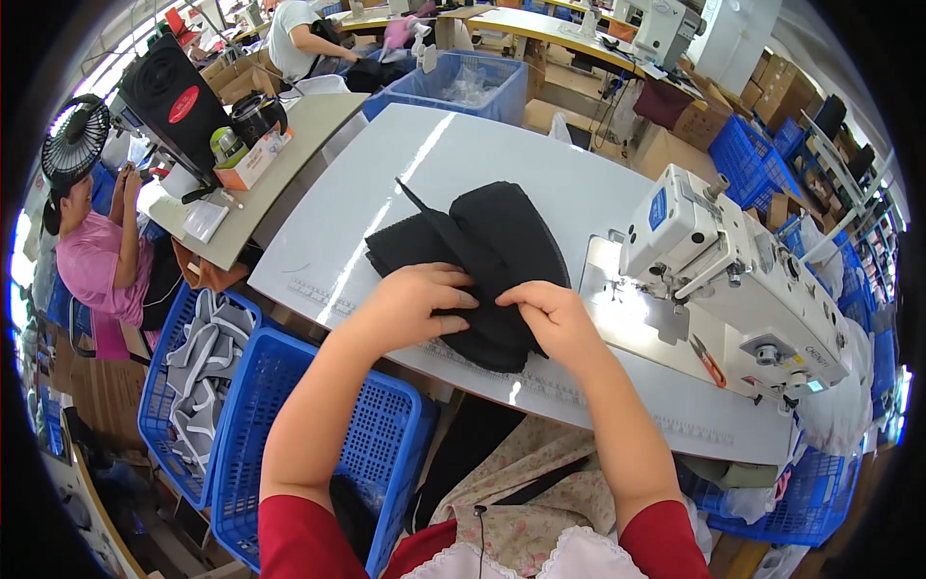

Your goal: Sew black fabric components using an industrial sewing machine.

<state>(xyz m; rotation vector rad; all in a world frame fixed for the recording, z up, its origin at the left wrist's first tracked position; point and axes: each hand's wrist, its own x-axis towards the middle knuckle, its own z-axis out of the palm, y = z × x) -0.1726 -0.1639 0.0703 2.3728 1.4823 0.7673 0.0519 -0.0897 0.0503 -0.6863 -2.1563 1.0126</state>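
A folded black fabric piece lies on the pale sewing table, with a narrow strap or strip sticking out toward the upper left. On its left part rests my left hand, fingers bent over the cloth and touching it. My right hand pinches the cloth near its middle between thumb and forefinger. Whether the left fingers grip a fold or only press on it is hard to see. To the right of the cloth stands a white sewing machine, its lamp lit over the metal plate.
Red-handled snips lie beside the machine. Below the table's left edge are a blue basket and another blue basket holding grey cut pieces. A person in pink sits at the left. A blue bin stands behind the table.
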